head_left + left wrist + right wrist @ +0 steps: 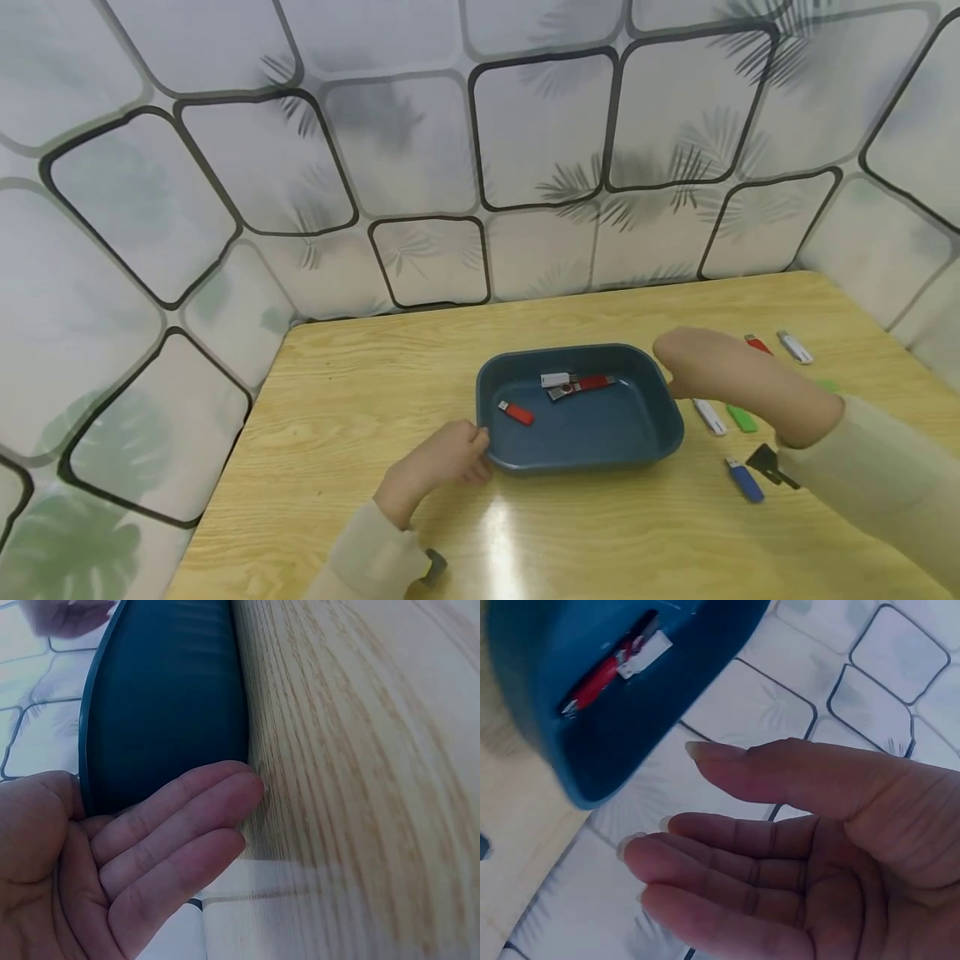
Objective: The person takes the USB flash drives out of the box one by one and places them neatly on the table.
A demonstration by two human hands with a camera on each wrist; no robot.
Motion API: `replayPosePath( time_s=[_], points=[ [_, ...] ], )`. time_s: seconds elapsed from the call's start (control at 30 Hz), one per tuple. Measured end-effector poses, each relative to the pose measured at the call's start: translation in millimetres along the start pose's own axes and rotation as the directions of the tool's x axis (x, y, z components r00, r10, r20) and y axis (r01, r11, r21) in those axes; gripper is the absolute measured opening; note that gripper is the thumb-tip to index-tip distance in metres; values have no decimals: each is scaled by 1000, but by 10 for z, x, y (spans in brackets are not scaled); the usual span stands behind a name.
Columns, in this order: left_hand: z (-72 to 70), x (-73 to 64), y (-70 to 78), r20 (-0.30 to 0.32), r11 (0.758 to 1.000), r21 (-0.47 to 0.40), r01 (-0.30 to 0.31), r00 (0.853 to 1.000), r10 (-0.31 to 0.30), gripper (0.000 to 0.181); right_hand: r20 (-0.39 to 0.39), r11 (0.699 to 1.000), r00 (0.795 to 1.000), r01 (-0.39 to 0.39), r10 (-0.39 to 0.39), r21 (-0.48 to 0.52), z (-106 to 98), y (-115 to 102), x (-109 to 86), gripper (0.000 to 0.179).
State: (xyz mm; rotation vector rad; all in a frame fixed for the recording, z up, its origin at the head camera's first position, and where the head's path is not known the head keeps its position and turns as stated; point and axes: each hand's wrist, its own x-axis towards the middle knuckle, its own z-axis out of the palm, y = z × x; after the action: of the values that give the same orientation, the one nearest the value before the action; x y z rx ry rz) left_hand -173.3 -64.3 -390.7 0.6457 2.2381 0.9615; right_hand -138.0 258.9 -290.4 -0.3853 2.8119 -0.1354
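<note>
A dark blue tray (585, 454) with rounded corners stands on the wooden table. Inside it lie several USB sticks: a red USB stick (517, 412) apart on the left, and a white USB stick (555, 380) close to another red USB stick (594, 382) and a silver-and-red one. My left hand (450, 457) holds the tray's left end, thumb at the rim and the other fingers along the outer wall (165, 697). Off the tray's right end hovers my right hand (780, 847), its palm bare and thumb apart from the loosely bent fingers.
To the right of the tray, on the table (360, 375), lie a white USB stick (709, 417), a green USB stick (741, 418) and a blue USB stick (744, 482). Farther back are a red USB stick (757, 343) and another white stick (795, 347). Patterned cloth walls (420, 150) enclose the table.
</note>
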Motion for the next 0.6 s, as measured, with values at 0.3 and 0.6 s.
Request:
replayPosePath(
  time_s=[0.3, 0.6],
  points=[
    [8, 11, -26, 2, 1000, 4, -19, 1000, 19, 45, 58, 998, 997, 49, -48, -25, -165, -376, 308, 31],
    [9, 18, -31, -2, 1000, -9, 6, 1000, -7, 43, 120, 989, 985, 136, -128, -62, -125, -716, 738, 21]
  ],
)
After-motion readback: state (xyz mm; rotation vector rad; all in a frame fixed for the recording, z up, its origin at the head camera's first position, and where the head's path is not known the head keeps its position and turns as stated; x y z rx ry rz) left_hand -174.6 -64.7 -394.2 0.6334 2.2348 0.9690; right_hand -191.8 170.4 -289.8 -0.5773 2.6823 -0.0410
